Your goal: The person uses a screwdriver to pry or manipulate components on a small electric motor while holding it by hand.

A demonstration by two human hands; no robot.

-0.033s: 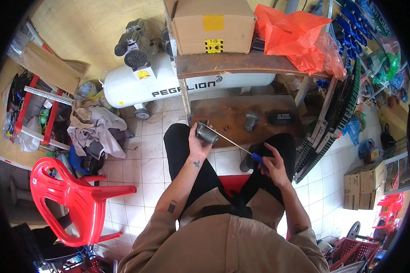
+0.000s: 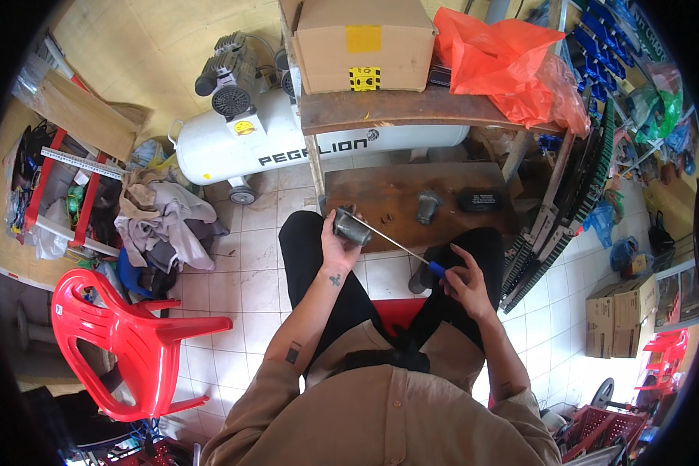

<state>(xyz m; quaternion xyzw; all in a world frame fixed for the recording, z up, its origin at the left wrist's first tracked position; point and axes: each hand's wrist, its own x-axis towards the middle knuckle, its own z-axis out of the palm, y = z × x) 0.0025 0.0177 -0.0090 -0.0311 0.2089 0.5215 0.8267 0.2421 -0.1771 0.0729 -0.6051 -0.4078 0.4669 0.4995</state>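
Note:
My left hand (image 2: 337, 247) is wrapped round a dark grey, block-shaped metal part (image 2: 352, 227) above my left knee. My right hand (image 2: 469, 286) grips the blue handle of a long-shafted screwdriver (image 2: 402, 245), its index finger stretched forward. The slim shaft slants up to the left and its far end meets the upper right of the part; the very tip is hard to make out. Beyond my knees, a similar grey part (image 2: 429, 207) lies on a low brown wooden board (image 2: 357, 190), beside a flat black case (image 2: 480, 200). Several tiny dark pieces (image 2: 385, 220) lie there too.
Behind the board lies a white air compressor tank (image 2: 225, 144). A wooden shelf (image 2: 412, 110) above carries a cardboard box (image 2: 365, 46) and an orange plastic bag (image 2: 497, 62). Long dark rails (image 2: 563, 206) lean at the right. A red plastic chair (image 2: 132, 334) stands left, near a cloth heap (image 2: 163, 213).

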